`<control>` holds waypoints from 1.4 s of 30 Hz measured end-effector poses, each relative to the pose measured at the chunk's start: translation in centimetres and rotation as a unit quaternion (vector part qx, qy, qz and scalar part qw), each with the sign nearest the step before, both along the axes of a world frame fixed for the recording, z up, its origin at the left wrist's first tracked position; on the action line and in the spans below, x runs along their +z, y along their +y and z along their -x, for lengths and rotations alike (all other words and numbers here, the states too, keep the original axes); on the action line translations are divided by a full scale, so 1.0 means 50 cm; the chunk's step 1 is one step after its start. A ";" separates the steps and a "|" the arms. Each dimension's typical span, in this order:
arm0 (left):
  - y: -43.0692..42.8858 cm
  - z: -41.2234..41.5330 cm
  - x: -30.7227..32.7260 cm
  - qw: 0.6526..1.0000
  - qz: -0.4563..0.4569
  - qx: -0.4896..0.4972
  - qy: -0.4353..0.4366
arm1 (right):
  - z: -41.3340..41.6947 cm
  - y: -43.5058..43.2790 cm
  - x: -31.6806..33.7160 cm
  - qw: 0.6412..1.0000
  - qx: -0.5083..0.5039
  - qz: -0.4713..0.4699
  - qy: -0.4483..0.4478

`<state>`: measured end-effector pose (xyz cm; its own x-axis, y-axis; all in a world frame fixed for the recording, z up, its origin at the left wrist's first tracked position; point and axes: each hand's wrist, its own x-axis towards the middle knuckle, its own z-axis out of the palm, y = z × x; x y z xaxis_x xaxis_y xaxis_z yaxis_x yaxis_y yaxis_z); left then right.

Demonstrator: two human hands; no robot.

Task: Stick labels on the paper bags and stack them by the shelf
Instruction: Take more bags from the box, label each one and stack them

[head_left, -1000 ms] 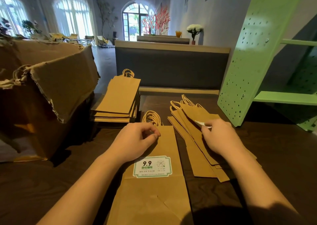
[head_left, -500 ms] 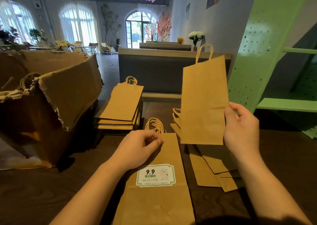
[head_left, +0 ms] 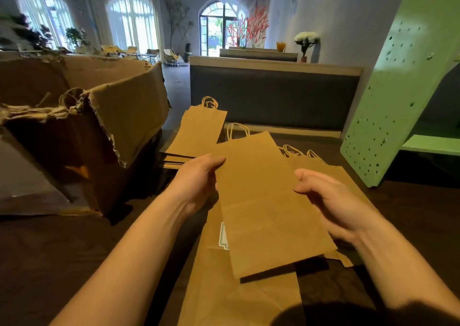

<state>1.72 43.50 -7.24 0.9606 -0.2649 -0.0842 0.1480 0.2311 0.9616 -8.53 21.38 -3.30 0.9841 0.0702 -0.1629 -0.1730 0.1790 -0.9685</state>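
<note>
Paper bag (head_left: 261, 201) held flat between my hands: left hand (head_left: 199, 176) pinches its left edge, right hand (head_left: 331, 201) its right edge, thumbs on top. Its long axis runs away from me, handles (head_left: 236, 130) farthest, tilted slightly left. Beneath lies the labelled bag (head_left: 224, 296), its label (head_left: 222, 236) peeking out.

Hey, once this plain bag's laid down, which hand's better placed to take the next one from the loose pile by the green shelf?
Probably the right hand: it grips the plain bag beside the loose pile; the left hand is across the bag, by the cardboard box.
</note>
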 end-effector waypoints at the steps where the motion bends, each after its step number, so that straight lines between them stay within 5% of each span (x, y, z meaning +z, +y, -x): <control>1: 0.005 -0.004 0.000 1.000 -0.019 0.000 -0.003 | 0.008 0.005 0.004 0.999 0.034 0.027 0.008; 7: 0.016 -0.005 -0.003 0.991 -0.117 -0.057 -0.033 | 0.000 0.014 -0.004 0.995 0.054 0.081 0.027; 13: 0.011 -0.007 -0.017 0.976 -0.196 0.006 -0.096 | -0.010 -0.002 -0.026 0.976 0.104 0.169 0.086; 21: -0.005 -0.007 -0.034 0.885 -0.381 0.071 -0.259 | -0.023 -0.015 -0.048 0.933 0.161 0.311 0.086; 28: -0.007 -0.013 -0.049 0.845 -0.436 0.067 -0.302 | -0.029 -0.017 -0.056 0.903 0.179 0.379 0.094; 33: -0.007 -0.006 -0.040 0.832 -0.424 0.095 -0.346 | -0.035 -0.015 -0.059 0.904 0.020 0.425 -0.047; 36: -0.013 0.017 -0.020 0.843 -0.360 0.071 -0.394 | -0.062 -0.039 -0.082 0.814 -0.185 0.539 -0.110; 38: -0.017 0.031 -0.013 0.853 -0.339 0.019 -0.396 | -0.073 -0.059 -0.100 0.724 -0.179 0.665 -0.034; 42: -0.024 0.044 -0.024 0.844 -0.372 -0.069 -0.380 | -0.089 -0.083 -0.131 0.702 -0.086 0.698 0.114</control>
<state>-0.45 42.33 -8.45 0.7760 -0.5239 0.3513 -0.6015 -0.4468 0.6623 -4.06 17.24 -9.87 0.8957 -0.4312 -0.1087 -0.4442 -0.8793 -0.1717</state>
